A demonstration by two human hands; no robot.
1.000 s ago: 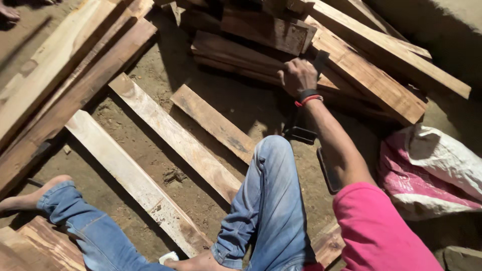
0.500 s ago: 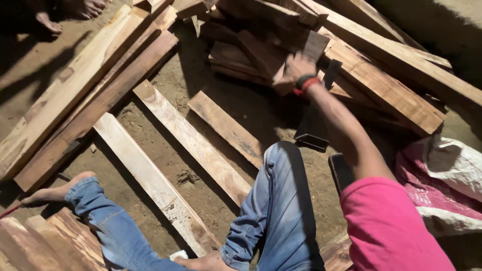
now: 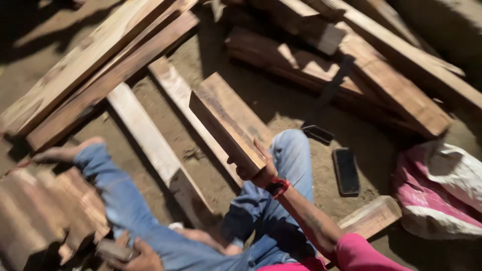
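While the right hand (image 3: 258, 173) clamps the short plank (image 3: 226, 129) by its near end (stiff, likely heavy), the left hand (image 3: 143, 258), lower left, seemingly grips a blurred wood piece (image 3: 113, 249).

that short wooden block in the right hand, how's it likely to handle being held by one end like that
The wooden block looks thick and solid, so it is probably stiff and fairly heavy for its size. The right hand grips only its near end, with the rest sticking out, so it may tend to dip forward. Its rough-sawn faces probably resist slipping, and its flat sides shouldn't roll.
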